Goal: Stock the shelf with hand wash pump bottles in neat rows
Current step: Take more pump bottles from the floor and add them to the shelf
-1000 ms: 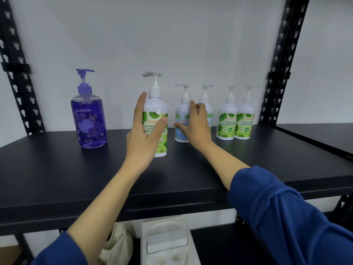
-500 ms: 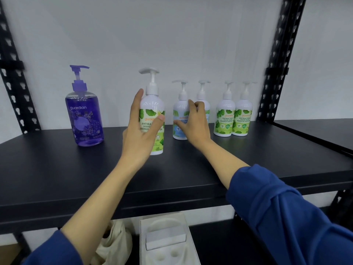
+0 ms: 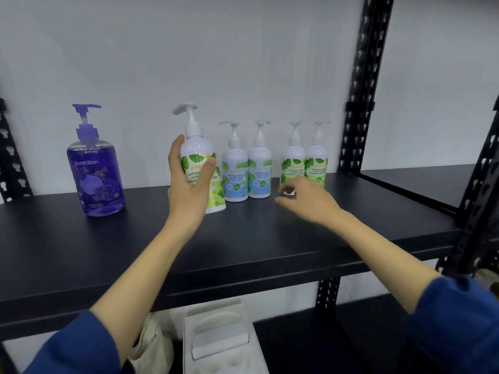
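Left hand holding a green pump bottle on a black shelf, right hand loose by the back row.

At the far left of the shelf stands a purple soap bottle, upright and well apart from the rest. Next, the left hand wraps fingers and thumb round a white bottle with a green label, its base on or just above the shelf, slightly tilted, forward of the row. Behind it to the right stand two blue-label bottles touching side by side, then two green-label bottles near the wall. The right hand hovers in front of that green pair, fingers loosely curled, holding nothing. Below the shelf sit a white molded tray and a cloth bag.
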Tool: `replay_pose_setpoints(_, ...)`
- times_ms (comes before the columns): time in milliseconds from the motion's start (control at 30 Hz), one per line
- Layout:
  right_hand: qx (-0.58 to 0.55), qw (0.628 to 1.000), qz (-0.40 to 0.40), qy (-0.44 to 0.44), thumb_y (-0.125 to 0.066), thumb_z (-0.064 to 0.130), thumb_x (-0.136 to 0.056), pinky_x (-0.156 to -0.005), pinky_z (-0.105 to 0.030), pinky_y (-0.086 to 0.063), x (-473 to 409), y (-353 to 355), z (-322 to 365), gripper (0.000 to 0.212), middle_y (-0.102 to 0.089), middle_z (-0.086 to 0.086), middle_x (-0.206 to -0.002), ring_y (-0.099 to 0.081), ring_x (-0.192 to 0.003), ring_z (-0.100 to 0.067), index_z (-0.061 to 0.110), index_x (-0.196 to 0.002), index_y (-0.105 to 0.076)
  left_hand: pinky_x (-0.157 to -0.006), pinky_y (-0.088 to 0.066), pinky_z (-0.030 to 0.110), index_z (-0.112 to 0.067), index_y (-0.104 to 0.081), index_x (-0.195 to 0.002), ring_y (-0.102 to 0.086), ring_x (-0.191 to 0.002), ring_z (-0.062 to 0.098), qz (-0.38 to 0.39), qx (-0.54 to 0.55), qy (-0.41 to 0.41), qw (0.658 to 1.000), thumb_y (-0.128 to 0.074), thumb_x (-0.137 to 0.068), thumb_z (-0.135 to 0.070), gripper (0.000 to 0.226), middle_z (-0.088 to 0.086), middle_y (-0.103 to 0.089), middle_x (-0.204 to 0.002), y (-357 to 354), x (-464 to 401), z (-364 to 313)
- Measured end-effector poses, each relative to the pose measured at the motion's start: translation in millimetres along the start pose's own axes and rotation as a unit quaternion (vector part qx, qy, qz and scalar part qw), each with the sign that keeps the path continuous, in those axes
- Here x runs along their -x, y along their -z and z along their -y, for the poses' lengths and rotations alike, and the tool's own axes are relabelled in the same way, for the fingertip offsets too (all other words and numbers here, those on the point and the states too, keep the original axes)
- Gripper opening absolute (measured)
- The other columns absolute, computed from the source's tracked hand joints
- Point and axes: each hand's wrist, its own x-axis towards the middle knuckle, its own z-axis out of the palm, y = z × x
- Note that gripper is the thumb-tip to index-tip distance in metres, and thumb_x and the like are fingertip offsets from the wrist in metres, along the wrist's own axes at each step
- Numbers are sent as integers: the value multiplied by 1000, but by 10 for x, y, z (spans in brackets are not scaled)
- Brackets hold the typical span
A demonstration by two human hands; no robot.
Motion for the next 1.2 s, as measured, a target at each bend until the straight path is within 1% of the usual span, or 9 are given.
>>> replay_pose_setpoints(133, 62, 994, 59, -68, -52, 48, -91, -99, -39, -42, 435, 452, -642, 35, -60, 3, -127, -54, -118, -22, 25, -114, -66, -85, -54, 39, -41, -24, -140, -63, -97, 12, 29, 31, 2, 999, -55, -95, -25, 57, -17, -56, -106, -449, -26, -34)
replay_pose_setpoints(267, 63, 977, 151, -138, -40, 57, -93, -115, -38, -20, 711, 675, -1028, 52, -29, 3, -154, -23, -143, -22, 33, -139, -44, -87, -54, 39, -40, -24, -140, -61, -101, 14, 67, 57, 4, 996, -56, -94, -25, 58, -12, -55, -112, -1013, 4, -4)
replay_pose_setpoints(433, 101, 973, 157, -135, -27, 55, -98, -116, -38, -11, 791, 623, -1077, 51, -16, 7, -158, -13, -146, -18, 39, -146, -28, -66, -53, 17, -34, -23, -142, -57, -91, -2, 119, 65, 3, 991, -57, -94, -19, 61, -19, -48, -111, -1679, 62, 131)
replay_pose_setpoints(633, 114, 973, 160, -122, -23, 52, -99, -116, -36, -8, 829, 622, -1144, 50, -12, 8, -159, -9, -146, -16, 39, -148, -22, -84, -54, 51, -50, -26, -124, -57, -109, 25, 158, 20, -2, 987, -63, -86, -31, 57, 1, -45, -127, -2082, 98, 283)
replay_pose_setpoints(733, 118, 974, 155, -117, -21, 52, -100, -116, -34, -8, 857, 621, -1155, 49, -13, 9, -158, -9, -146, -15, 40, -147, -22, -90, -51, 51, -45, -24, -126, -54, -113, 25, 155, 5, -14, 988, -62, -89, -25, 56, 5, -42, -131, -2116, 93, 388)
replay_pose_setpoints(900, 112, 976, 142, -118, -22, 53, -99, -116, -33, -9, 862, 614, -1155, 48, -14, 11, -158, -10, -146, -13, 42, -146, -23, -96, -48, 49, -53, -20, -119, -50, -119, 26, 140, -26, 0, 990, -62, -77, -44, 60, 7, -36, -137, -2076, 31, 490)
replay_pose_setpoints(1033, 110, 977, 135, -121, -23, 53, -99, -116, -33, -9, 863, 605, -1154, 48, -14, 12, -158, -11, -146, -13, 42, -146, -25, -107, -38, 45, -38, -12, -132, -35, -129, 21, 221, -64, -30, 973, -65, -86, -22, 72, -1, -22, -137, -2115, 65, 537)
replay_pose_setpoints(1133, 109, 977, 136, -120, -23, 53, -99, -116, -33, -10, 859, 605, -1147, 48, -15, 12, -158, -11, -146, -13, 42, -146, -25, -106, -39, 47, -38, -6, -137, -32, -130, 24, 255, -97, -34, 961, -74, -75, -10, 97, 0, -18, -141, -2103, 55, 582)
replay_pose_setpoints(1200, 109, 977, 136, -121, -23, 53, -99, -116, -33, -10, 857, 607, -1142, 48, -15, 12, -157, -12, -146, -13, 42, -146, -25, -103, -40, 47, -34, -5, -141, -33, -127, 24, 241, -159, -66, 955, -79, -69, -13, 105, 4, -22, -140, -2076, 54, 595)
